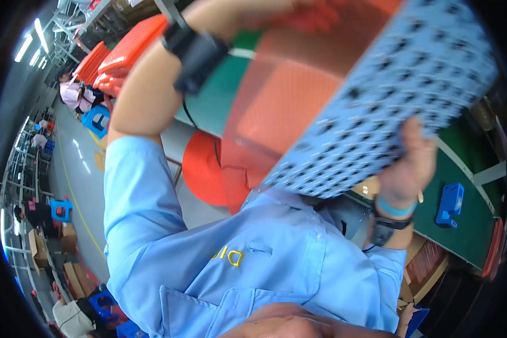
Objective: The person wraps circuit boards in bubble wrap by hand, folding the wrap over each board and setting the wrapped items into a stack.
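while fingers [414, 135] grip its edge — blue tray [400, 90] raised

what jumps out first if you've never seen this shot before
A big blue-grey tray dotted with dark square pockets fills the upper right, tilted and held up close to the camera. The right hand grips its lower edge, while the left hand is out of view past the top edge. Behind it sit a see-through orange sheet and a round red stool.

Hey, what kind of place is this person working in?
Probably a factory assembly floor. A green-topped workbench runs past, orange trays are stacked behind, and the right hand holds up a blue tray with rows of small pockets.
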Tool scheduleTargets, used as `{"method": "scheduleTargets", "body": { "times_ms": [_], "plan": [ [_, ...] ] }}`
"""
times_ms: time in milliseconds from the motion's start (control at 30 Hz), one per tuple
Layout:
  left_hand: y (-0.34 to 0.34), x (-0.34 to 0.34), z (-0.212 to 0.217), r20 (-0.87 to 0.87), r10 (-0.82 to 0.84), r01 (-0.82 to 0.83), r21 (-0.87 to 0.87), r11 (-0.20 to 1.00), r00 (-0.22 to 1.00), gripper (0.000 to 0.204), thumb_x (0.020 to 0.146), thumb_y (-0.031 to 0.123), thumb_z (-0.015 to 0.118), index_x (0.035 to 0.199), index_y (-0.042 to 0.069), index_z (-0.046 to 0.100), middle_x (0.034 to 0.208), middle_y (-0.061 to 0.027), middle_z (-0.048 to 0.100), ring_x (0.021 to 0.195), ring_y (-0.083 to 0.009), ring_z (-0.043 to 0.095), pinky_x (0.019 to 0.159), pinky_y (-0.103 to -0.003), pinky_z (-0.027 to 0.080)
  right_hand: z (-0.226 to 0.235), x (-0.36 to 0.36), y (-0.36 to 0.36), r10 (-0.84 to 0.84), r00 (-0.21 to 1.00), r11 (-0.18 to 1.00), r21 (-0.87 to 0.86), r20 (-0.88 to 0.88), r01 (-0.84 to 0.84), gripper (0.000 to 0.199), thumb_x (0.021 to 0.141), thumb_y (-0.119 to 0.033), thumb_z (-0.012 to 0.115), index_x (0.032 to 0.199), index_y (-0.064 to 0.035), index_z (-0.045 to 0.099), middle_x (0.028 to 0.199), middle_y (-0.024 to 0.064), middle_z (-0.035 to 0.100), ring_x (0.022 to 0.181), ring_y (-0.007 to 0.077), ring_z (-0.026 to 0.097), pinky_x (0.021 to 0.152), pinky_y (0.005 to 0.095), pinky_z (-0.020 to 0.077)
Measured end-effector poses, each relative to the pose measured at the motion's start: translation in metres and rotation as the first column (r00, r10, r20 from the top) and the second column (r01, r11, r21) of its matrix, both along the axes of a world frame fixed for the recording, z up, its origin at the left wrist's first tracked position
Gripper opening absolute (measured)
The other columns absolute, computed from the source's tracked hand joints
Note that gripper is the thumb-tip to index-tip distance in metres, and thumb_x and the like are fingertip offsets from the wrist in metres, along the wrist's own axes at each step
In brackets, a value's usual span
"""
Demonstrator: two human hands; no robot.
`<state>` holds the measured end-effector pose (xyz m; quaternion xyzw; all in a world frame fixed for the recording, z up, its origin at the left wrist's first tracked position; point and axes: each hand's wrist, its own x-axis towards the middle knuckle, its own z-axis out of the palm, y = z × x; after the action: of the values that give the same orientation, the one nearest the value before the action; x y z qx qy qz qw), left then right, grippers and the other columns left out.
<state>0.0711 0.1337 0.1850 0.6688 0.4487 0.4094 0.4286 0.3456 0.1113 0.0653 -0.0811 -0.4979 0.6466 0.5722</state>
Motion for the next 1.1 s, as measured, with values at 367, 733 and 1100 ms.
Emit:
{"method": "scheduleTargets", "body": {
  "times_ms": [367,733,1100],
  "plan": [
    [-0.034,0.059,-0.136,0.583,-0.024,0.188,-0.223,0.956,0.812,0.045,0.104,0.029,0.039,0.136,-0.002,0.047,0.124,-0.0165,0.062,0.109,-0.0255,0.064,0.094,-0.039,0.053,-0.069,-0.034,-0.003,0.051,0.994,0.983,-0.168,-0.101,-0.068,0.032,0.094,-0.014,0.063,0.123,-0.0008,0.059,0.118,0.0051,0.065,0.107,0.0149,0.06,0.094,0.0331,0.0467],
    [-0.011,0.071,-0.092,0.704,0.228,-0.001,-0.307,0.952,0.673,0.039,0.104,0.019,0.039,0.14,0.004,0.044,0.127,-0.0134,0.06,0.11,-0.0224,0.062,0.098,-0.038,0.048,-0.099,-0.019,-0.007,0.025,0.992,0.997,-0.08,0.121,-0.015,0.03,0.093,-0.008,0.061,0.122,-0.001,0.059,0.114,0.0058,0.066,0.103,0.0147,0.062,0.092,0.0337,0.048],
    [0.062,0.015,-0.078,-0.302,0.379,-0.324,0.218,0.921,0.875,0.026,0.101,0.016,0.051,0.124,0.004,0.055,0.095,-0.004,0.068,0.082,-0.0086,0.063,0.074,-0.025,0.053,-0.118,-0.018,-0.011,0.133,0.988,0.99,-0.056,0.08,-0.129,0.025,0.093,-0.009,0.062,0.118,-0.0027,0.062,0.111,0.0051,0.068,0.098,0.013,0.063,0.087,0.0325,0.0505]
  ]
}}
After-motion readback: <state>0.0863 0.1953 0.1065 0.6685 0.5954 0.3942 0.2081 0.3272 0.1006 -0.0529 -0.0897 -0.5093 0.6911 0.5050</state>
